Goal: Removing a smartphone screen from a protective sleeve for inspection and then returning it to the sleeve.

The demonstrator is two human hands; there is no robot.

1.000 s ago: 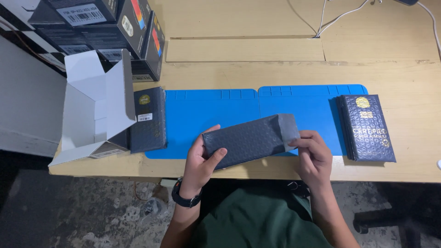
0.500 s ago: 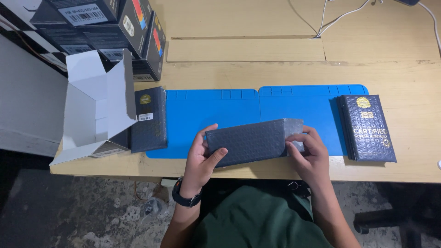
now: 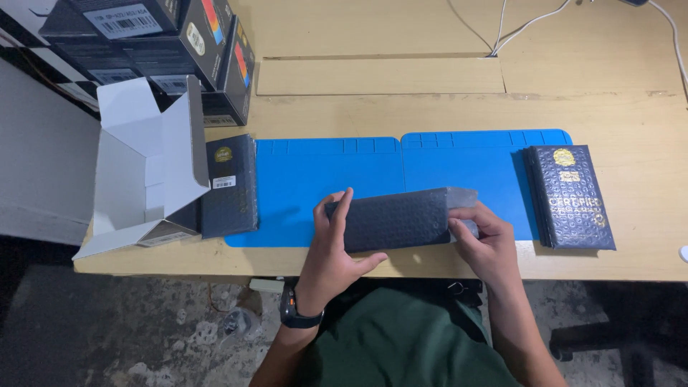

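A long dark box wrapped in clear bubble wrap (image 3: 398,218) lies across the near edge of the blue mat (image 3: 308,175). My left hand (image 3: 333,247) grips its left end, thumb under the front and fingers over the top. My right hand (image 3: 484,240) holds the right end, where the loose bubble wrap flap sticks out past the box.
A flat dark box with gold print (image 3: 571,195) lies at the mat's right end. Another dark box (image 3: 229,184) lies at its left, beside an open white carton (image 3: 147,168). Stacked dark boxes (image 3: 165,43) stand at the back left. White cables (image 3: 516,25) run at the back.
The wrapped box has come down and levelled out over the mat's near edge. My right hand has slid in along its right end over the flap.
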